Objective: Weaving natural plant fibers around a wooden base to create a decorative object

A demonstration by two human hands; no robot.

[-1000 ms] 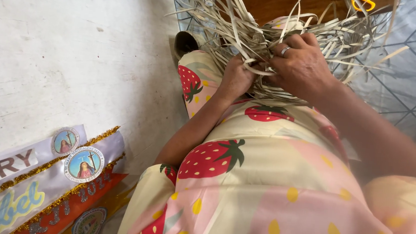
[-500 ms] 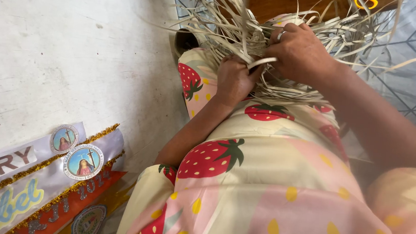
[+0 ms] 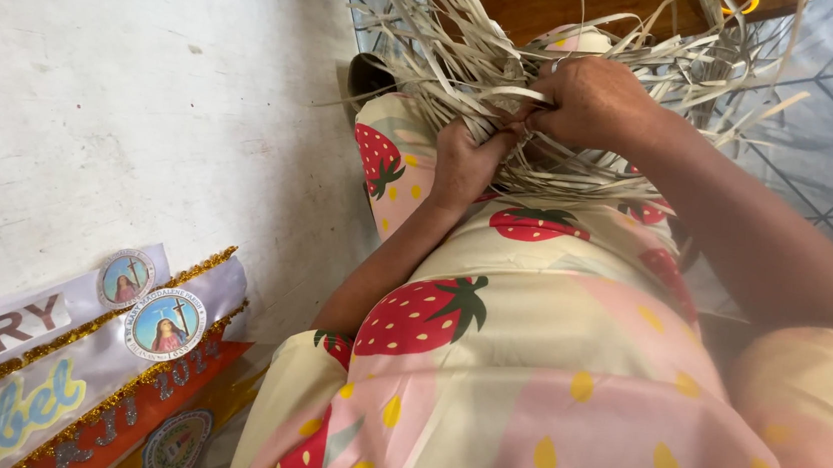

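Since the earlier frame the right hand [image 3: 589, 104] has shifted down to meet the left hand [image 3: 465, 163]; both pinch strands in the bundle of pale dried strips [image 3: 491, 75] on the person's lap. The strips look light, springy, brittle (best gripped near the woven knot).
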